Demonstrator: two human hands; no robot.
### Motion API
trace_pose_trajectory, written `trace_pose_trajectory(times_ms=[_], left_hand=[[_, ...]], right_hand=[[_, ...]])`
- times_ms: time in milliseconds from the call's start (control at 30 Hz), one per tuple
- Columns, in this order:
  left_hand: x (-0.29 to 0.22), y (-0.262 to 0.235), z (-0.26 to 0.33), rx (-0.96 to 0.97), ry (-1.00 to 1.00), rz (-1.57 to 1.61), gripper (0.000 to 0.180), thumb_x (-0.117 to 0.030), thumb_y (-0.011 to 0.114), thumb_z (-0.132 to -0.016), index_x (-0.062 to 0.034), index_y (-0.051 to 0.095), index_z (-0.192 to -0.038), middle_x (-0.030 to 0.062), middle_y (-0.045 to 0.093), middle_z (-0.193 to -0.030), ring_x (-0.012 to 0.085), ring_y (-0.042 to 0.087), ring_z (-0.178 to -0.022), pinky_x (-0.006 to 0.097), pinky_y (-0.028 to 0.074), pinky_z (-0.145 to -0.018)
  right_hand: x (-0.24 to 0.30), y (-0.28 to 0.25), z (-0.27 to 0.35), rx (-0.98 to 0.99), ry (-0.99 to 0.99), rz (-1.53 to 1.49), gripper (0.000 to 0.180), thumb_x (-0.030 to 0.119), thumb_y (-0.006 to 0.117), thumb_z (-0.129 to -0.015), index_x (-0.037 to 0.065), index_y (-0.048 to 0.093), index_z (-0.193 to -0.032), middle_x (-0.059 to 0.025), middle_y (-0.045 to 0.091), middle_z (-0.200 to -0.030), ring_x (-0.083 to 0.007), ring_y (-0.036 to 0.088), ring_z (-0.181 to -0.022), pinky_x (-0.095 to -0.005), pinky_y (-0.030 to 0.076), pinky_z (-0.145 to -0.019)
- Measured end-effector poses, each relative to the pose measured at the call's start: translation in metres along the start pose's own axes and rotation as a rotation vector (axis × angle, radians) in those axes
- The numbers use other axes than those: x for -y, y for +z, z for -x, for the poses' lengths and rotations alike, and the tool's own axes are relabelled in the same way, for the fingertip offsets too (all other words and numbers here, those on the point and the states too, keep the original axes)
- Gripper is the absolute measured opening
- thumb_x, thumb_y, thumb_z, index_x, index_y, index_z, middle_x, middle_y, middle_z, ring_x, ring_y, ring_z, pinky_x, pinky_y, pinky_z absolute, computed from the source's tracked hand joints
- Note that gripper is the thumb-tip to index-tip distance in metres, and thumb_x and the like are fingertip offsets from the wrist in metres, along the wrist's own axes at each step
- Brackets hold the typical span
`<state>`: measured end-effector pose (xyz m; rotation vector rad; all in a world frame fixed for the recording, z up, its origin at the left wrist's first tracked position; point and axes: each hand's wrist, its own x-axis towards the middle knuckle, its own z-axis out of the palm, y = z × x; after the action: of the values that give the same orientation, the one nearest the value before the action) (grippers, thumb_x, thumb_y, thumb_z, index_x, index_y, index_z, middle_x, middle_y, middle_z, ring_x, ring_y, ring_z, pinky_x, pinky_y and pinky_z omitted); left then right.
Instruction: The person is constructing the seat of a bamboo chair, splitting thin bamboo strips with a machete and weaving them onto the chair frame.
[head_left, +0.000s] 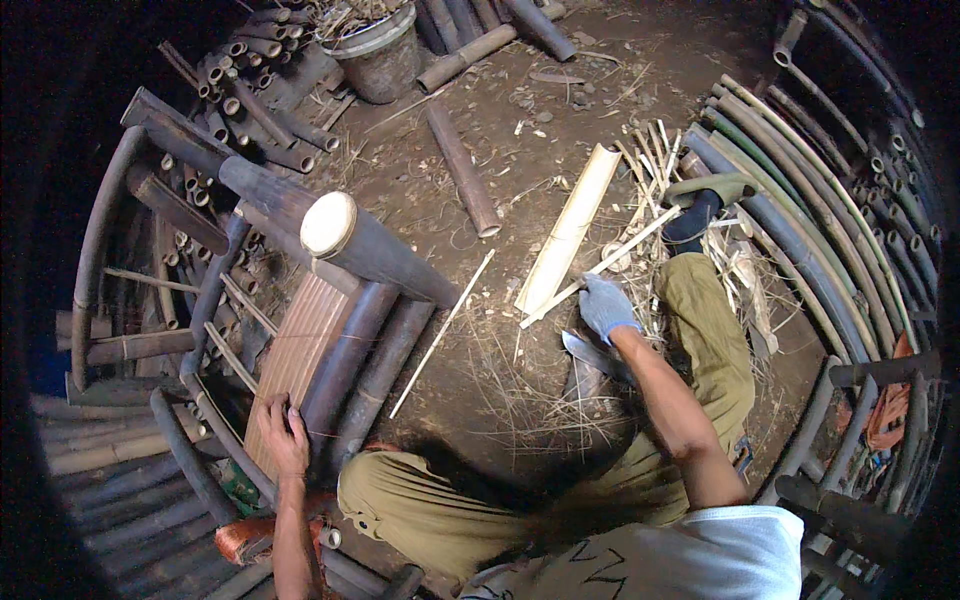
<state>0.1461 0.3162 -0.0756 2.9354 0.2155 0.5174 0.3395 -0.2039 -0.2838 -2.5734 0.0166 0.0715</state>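
My right hand (607, 308), in a grey-blue glove, is closed round a long pale bamboo strip (630, 243) that slants over the ground. Just left of that strip a split bamboo half (570, 232) lies with its pale hollow side up. Below the gloved wrist is a flat, grey, blade-like piece (590, 352), partly hidden by my arm. My bare left hand (284, 437) lies with its fingers apart on a brown ribbed plank (305, 335) at the bamboo bench. A thick dark bamboo pole (385, 255) with a pale cut end crosses the bench's far end.
A thin bamboo stick (442, 333) and a short dark bamboo length (462, 172) lie on the dirt floor. Strips and shavings surround my shod foot (710, 190). Long bamboo poles (800, 210) are stacked at the right. A bucket (375, 60) stands far left, near cut bamboo pieces (262, 115).
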Motion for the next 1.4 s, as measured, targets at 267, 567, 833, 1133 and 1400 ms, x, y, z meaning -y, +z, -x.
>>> trace_pose_trajectory(times_ms=[267,567,833,1133,1400], left_hand=[[-0.014,-0.009,-0.009,0.004,-0.017,-0.046,0.022,-0.01,0.056,-0.091,0.0005,0.062,-0.109,0.0177,0.058,-0.108,0.0356,0.055,-0.103,0.043,0.043,-0.093],[-0.186,0.015,-0.02,0.088,0.038,0.654,0.027,-0.013,0.06,-0.091,0.0007,0.064,-0.113,0.0162,0.064,-0.109,0.0302,0.06,-0.106,0.04,0.045,-0.096],[-0.276,0.097,-0.009,0.837,-0.29,1.163,0.035,-0.032,0.052,-0.102,-0.0008,0.064,-0.115,0.0091,0.07,-0.087,0.0151,0.066,-0.082,0.028,0.053,-0.076],[-0.261,-0.003,0.021,0.812,-0.461,1.31,0.029,-0.031,0.045,-0.105,-0.006,0.053,-0.116,0.0055,0.065,-0.076,0.0073,0.048,-0.055,0.023,0.043,-0.049],[-0.273,-0.059,0.044,0.67,-0.5,1.5,0.032,-0.019,0.051,-0.102,-0.0012,0.053,-0.129,0.0064,0.064,-0.092,0.0088,0.053,-0.062,0.026,0.052,-0.06]], right_hand=[[0.035,0.051,-0.032,0.133,0.428,-0.035,0.037,0.031,0.055,-0.086,-0.001,0.069,-0.097,-0.0259,0.068,-0.102,-0.0423,0.065,-0.099,-0.0501,0.052,-0.087],[0.119,-0.037,0.096,-0.337,0.12,-0.725,0.017,0.017,0.063,-0.091,0.003,0.055,-0.098,-0.0127,0.062,-0.085,-0.027,0.062,-0.08,-0.0418,0.05,-0.075],[0.146,-0.085,0.196,-0.088,-0.299,-0.193,0.013,0.014,0.054,-0.092,0.003,0.056,-0.097,-0.0166,0.058,-0.089,-0.0282,0.059,-0.073,-0.0394,0.049,-0.064],[-0.065,-0.036,0.145,0.46,0.101,0.366,0.026,0.02,0.065,-0.079,0.005,0.072,-0.098,-0.0204,0.071,-0.1,-0.0375,0.069,-0.093,-0.0478,0.055,-0.083],[-0.049,-0.048,0.143,0.046,0.071,0.174,0.03,0.022,0.063,-0.079,0.006,0.065,-0.104,-0.0216,0.069,-0.096,-0.0401,0.068,-0.086,-0.0487,0.054,-0.077]])
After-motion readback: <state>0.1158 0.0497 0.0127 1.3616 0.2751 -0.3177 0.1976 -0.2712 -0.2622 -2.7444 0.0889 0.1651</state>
